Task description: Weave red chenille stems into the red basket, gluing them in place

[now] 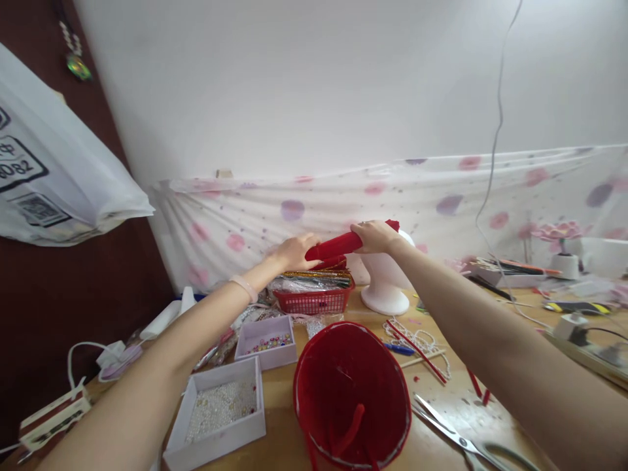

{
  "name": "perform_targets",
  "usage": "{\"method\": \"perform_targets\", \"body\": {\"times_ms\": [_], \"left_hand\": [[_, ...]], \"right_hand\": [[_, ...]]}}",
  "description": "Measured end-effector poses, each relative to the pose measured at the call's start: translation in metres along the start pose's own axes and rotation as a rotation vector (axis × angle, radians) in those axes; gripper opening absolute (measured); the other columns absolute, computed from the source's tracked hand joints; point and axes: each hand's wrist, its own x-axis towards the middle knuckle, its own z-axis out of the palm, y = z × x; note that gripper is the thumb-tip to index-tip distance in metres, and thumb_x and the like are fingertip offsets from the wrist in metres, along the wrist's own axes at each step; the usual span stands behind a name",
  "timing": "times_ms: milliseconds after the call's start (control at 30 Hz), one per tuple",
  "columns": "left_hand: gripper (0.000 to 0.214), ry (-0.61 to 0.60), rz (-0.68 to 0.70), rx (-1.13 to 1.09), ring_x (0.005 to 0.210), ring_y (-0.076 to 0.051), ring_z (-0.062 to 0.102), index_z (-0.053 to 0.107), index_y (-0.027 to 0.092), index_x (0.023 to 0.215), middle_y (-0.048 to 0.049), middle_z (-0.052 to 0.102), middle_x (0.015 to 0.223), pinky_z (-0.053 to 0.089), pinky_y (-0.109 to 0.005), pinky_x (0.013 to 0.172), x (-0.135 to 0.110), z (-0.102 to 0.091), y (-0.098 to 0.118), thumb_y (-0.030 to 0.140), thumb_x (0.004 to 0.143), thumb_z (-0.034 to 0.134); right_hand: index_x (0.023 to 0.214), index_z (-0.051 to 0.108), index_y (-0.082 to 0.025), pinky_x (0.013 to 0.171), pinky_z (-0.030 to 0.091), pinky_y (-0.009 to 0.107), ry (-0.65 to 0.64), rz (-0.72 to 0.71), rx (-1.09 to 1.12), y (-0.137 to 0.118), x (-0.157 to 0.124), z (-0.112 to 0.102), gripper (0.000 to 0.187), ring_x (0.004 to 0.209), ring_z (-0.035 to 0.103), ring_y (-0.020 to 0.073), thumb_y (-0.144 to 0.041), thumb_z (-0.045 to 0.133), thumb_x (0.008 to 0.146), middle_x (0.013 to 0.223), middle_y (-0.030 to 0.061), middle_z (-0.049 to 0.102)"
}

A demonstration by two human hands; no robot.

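Note:
Both my hands reach to the back of the table and hold a bundle of red chenille stems (336,246) over a red basket (314,302). My left hand (298,252) is closed around its left end. My right hand (375,237) grips the right part, close to a white foam head stand (384,284). Shiny gold and silver stems (314,280) lie in the basket below. Nearer to me sits a round, hollow red form (314,356) with its opening facing up and a short red stem (350,428) inside.
White boxes of clear beads (223,405) and coloured beads (269,341) stand at left. Scissors (456,438), a blue pen (400,349) and pearl strings (424,340) lie at right. A white bag (63,157) hangs at upper left; a cable (496,131) runs down the wall.

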Motion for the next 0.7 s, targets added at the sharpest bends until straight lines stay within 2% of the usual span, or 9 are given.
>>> {"method": "perform_targets", "body": {"times_ms": [200,367,500,600,700], "left_hand": [[0.031,0.004,0.001,-0.013,0.081,-0.019,0.06,0.063,0.018,0.093,-0.0059,0.063,0.097,0.042,-0.028,0.065,-0.002,0.01,0.017,0.044,0.077,0.066],[0.038,0.021,-0.012,-0.002,0.067,-0.015,0.051,0.059,0.018,0.069,-0.0035,0.057,0.078,0.031,-0.027,0.057,-0.006,-0.003,0.012,0.054,0.081,0.06],[0.043,0.062,-0.024,-0.003,0.062,-0.014,0.045,0.048,0.018,0.056,-0.0015,0.051,0.065,0.026,-0.027,0.056,-0.018,-0.018,0.004,0.052,0.081,0.059],[0.045,0.086,-0.052,-0.014,0.061,-0.013,0.046,0.044,0.018,0.053,-0.0007,0.049,0.061,0.031,-0.027,0.058,-0.031,-0.021,0.002,0.048,0.083,0.061],[0.035,0.082,-0.11,-0.042,0.069,-0.013,0.054,0.056,0.016,0.066,-0.0008,0.057,0.07,0.044,-0.028,0.067,-0.046,-0.016,0.003,0.042,0.089,0.059]], "right_hand": [[0.11,0.06,-0.013,0.074,0.041,0.036,-0.017,-0.029,-0.082,0.003,-0.018,-0.001,0.045,0.093,0.068,0.0337,-0.045,0.067,0.078,0.104,0.0191,0.071],[0.109,0.061,-0.014,0.07,0.042,0.036,-0.019,0.023,-0.097,0.009,-0.038,-0.001,0.049,0.087,0.069,0.0334,-0.053,0.064,0.08,0.101,0.0189,0.072],[0.108,0.061,-0.015,0.068,0.042,0.035,-0.021,0.087,-0.098,0.015,-0.056,-0.003,0.051,0.084,0.069,0.0332,-0.058,0.061,0.08,0.098,0.0185,0.073],[0.108,0.062,-0.016,0.067,0.041,0.034,-0.02,0.13,-0.09,0.014,-0.067,-0.003,0.05,0.083,0.069,0.0323,-0.058,0.061,0.08,0.097,0.018,0.073],[0.106,0.063,-0.017,0.069,0.041,0.033,-0.018,0.162,-0.067,0.007,-0.074,-0.001,0.048,0.085,0.069,0.0316,-0.057,0.062,0.079,0.095,0.0168,0.073]]}}
